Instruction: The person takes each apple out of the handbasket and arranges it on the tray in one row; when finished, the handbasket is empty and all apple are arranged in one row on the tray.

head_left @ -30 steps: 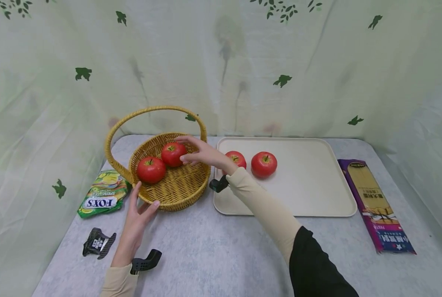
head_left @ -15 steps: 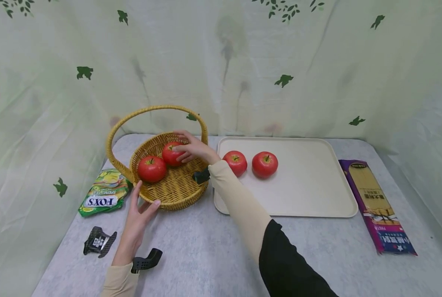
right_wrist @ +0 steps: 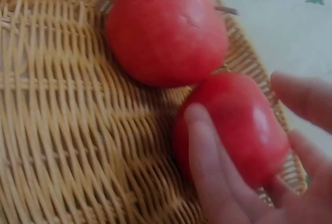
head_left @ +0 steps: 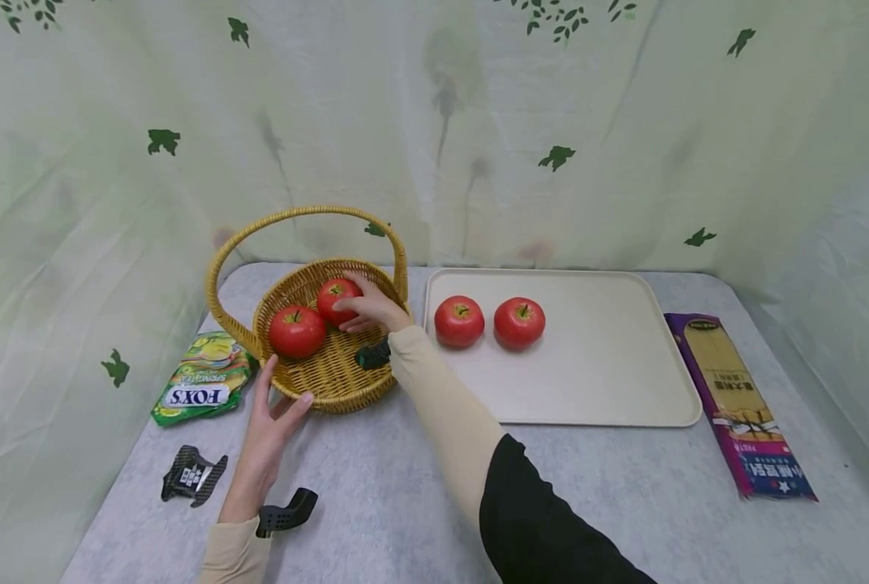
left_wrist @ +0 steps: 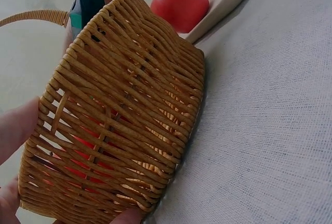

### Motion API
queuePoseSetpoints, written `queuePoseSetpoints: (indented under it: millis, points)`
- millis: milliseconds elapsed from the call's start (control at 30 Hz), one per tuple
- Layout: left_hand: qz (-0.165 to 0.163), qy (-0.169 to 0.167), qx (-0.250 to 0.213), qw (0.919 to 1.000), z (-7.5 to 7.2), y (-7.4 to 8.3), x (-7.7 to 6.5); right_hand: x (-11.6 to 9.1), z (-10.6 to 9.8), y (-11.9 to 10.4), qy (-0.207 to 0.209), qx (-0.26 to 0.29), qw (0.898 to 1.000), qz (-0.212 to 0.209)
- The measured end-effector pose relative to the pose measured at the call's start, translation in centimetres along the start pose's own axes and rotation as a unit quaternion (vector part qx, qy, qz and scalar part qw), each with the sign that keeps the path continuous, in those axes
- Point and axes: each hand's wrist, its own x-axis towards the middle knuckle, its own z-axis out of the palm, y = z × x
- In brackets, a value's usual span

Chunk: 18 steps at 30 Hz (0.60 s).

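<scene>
A round wicker basket (head_left: 357, 397) with a tall hoop handle stands at the left, two red apples inside it. My left hand (head_left: 266, 442) holds the basket's near left side, its fingers and thumb spread along the rim and woven wall; in the left wrist view, fingertips (left_wrist: 18, 130) touch the weave. Reaching into the basket, my right hand (head_left: 372, 308) grips the farther apple (head_left: 337, 298), thumb on one side and fingers around the other in the right wrist view. The other apple (right_wrist: 166, 32) lies against it, untouched by the hand.
On the right, a cream tray (head_left: 595, 357) carries two apples (head_left: 459, 321) near its left end. A green Fox's bag (head_left: 204, 381) and a small black object (head_left: 193, 477) lie left of the basket. A purple pasta packet (head_left: 741, 405) lies beyond the tray.
My right hand has moved left and farther into the basket, its fingers closing around the far apple. The tray's left apple is now uncovered. My left hand has stayed at the basket.
</scene>
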Motion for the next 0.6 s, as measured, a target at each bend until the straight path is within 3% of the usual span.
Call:
queuePoseSetpoints:
  millis: [300, 600]
  points:
    - [0.003, 0.005, -0.002, 1.0, 0.1, -0.2, 0.1, 0.0, 1.3, 0.8, 0.121, -0.025, 0.992, -0.021]
    - [-0.004, 0.005, -0.001, 1.0, 0.0, -0.1, 0.0, -0.2, 1.7, 1.1, 0.134, -0.026, 0.99, -0.021]
